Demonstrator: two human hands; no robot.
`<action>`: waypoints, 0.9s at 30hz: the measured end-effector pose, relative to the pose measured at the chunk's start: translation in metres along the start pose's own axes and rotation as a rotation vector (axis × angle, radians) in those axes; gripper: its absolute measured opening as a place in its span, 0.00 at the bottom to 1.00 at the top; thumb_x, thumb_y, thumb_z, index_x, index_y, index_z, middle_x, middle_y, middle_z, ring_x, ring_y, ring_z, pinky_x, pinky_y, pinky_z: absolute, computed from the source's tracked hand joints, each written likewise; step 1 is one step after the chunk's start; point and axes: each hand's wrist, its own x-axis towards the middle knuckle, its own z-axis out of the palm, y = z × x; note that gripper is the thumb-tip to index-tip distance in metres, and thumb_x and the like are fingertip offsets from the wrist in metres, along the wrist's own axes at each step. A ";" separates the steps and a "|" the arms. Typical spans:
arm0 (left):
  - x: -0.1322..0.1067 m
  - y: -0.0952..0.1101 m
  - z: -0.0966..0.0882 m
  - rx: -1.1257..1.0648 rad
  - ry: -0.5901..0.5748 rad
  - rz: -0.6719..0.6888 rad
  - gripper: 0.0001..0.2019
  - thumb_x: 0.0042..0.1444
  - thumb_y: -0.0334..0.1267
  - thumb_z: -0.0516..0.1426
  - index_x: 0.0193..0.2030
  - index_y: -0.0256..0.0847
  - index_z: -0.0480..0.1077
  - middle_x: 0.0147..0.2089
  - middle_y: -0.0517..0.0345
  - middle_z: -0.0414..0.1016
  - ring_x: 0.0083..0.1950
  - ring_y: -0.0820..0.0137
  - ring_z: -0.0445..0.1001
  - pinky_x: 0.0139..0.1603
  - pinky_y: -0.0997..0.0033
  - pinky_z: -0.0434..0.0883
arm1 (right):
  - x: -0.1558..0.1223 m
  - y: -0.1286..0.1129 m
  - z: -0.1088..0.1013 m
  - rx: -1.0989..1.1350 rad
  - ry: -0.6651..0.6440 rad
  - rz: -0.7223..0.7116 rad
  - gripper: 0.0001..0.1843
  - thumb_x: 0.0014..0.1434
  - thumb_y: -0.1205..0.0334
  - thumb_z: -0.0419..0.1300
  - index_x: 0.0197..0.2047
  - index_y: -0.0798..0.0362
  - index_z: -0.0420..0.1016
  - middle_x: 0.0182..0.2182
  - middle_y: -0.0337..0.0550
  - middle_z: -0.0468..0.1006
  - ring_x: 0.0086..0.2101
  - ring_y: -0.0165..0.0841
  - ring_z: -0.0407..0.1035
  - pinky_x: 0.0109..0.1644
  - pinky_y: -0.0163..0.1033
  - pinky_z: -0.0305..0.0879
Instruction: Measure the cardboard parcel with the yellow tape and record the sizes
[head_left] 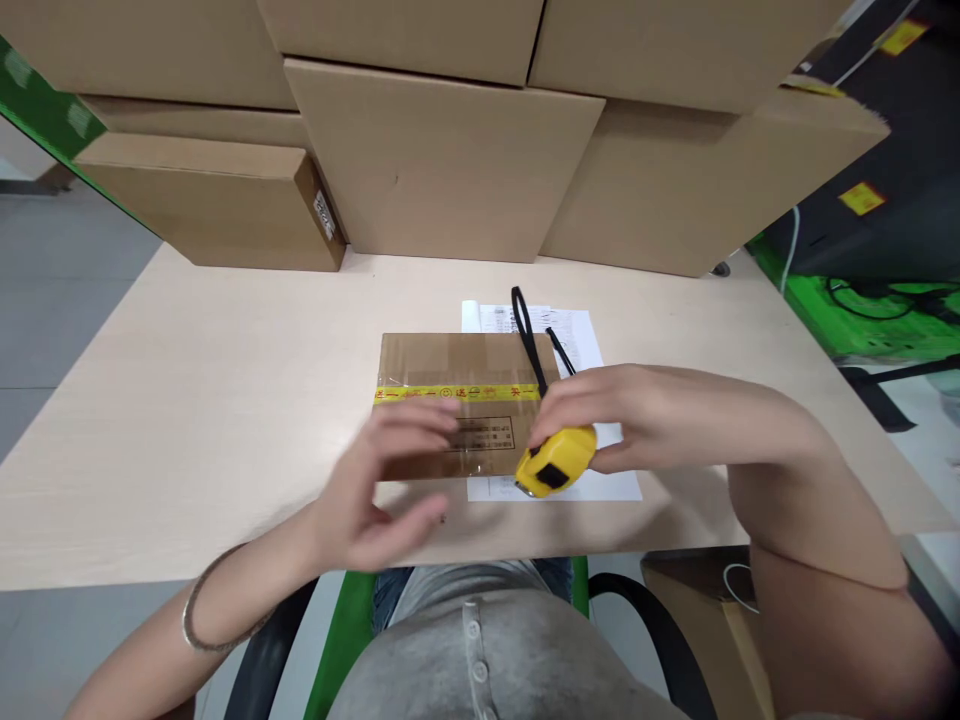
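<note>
Head camera: up on the person's head over there, facing forward and tipped steeply down
Grey shirt (420, 650): right under the lens, buttons and all, along the bottom middle
Left hand (364, 490): close by, its forearm coming in from the lower left corner
Right hand (611, 405): just as close, its arm entering at the lower right
Taped box (420, 360): near the centre, viewed mostly from above
Tabletop (225, 400): spread wide across the view, near edge included
Upright cartons (442, 160): farther off, faced front-on, cut by the top edge
Floor (67, 320): caught at the left, lower than the table
</note>
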 end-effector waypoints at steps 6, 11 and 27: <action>-0.016 -0.061 -0.025 -0.126 0.396 -0.882 0.22 0.64 0.54 0.59 0.57 0.43 0.76 0.59 0.48 0.79 0.61 0.53 0.77 0.66 0.44 0.72 | -0.033 0.063 0.017 0.386 0.579 0.223 0.12 0.59 0.51 0.68 0.44 0.45 0.77 0.39 0.39 0.79 0.36 0.36 0.75 0.38 0.40 0.72; -0.011 -0.081 -0.023 -0.356 0.008 -0.958 0.31 0.69 0.63 0.46 0.60 0.44 0.77 0.57 0.49 0.83 0.60 0.48 0.79 0.61 0.44 0.77 | -0.033 0.091 0.042 0.615 0.698 0.314 0.14 0.61 0.48 0.65 0.48 0.42 0.78 0.52 0.43 0.82 0.49 0.44 0.77 0.50 0.49 0.75; -0.021 -0.081 -0.036 0.060 -0.075 -0.056 0.51 0.44 0.46 0.74 0.74 0.57 0.55 0.73 0.44 0.56 0.76 0.44 0.57 0.71 0.39 0.67 | -0.104 0.027 0.027 0.401 1.092 0.206 0.12 0.53 0.40 0.69 0.38 0.32 0.80 0.45 0.45 0.82 0.43 0.53 0.78 0.43 0.62 0.75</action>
